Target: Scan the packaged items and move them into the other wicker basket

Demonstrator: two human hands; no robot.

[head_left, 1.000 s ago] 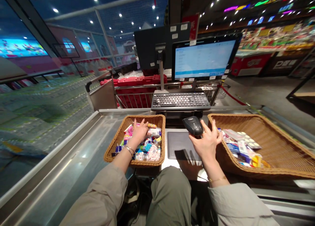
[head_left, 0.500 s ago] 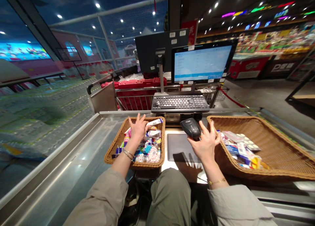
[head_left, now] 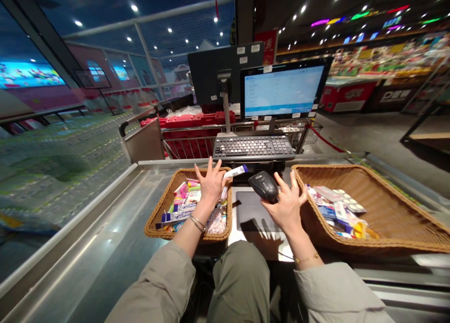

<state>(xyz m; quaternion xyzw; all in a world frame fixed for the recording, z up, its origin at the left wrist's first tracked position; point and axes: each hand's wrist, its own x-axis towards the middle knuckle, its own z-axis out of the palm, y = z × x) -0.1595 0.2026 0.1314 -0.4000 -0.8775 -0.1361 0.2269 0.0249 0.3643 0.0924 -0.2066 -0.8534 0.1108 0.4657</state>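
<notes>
Over the rear right corner of the left wicker basket (head_left: 152,220) is my left hand (head_left: 212,184), holding a slim white-and-purple packet (head_left: 236,171) by one end. The packet points right, toward the scanner. Small colourful packets (head_left: 188,199) fill that basket. My right hand (head_left: 287,206) grips a black handheld barcode scanner (head_left: 263,185), mostly between thumb and forefinger, with other fingers spread. The scanner's head faces left toward the packet, a small gap between them. Beside my right hand stands the right wicker basket (head_left: 397,206), with several packets (head_left: 339,210) on its left side.
Behind the baskets are a keyboard (head_left: 253,146) and a lit monitor (head_left: 283,91). A dark grey flat plate (head_left: 251,210) lies between the baskets. Along the left runs a metal counter (head_left: 119,220) with a raised edge. A shopping cart with red crates (head_left: 190,140) stands beyond.
My left hand has moved right with the packet, uncovering more packets at the left of the basket. The scanner has shifted slightly left, and the gap between it and the packet has narrowed.
</notes>
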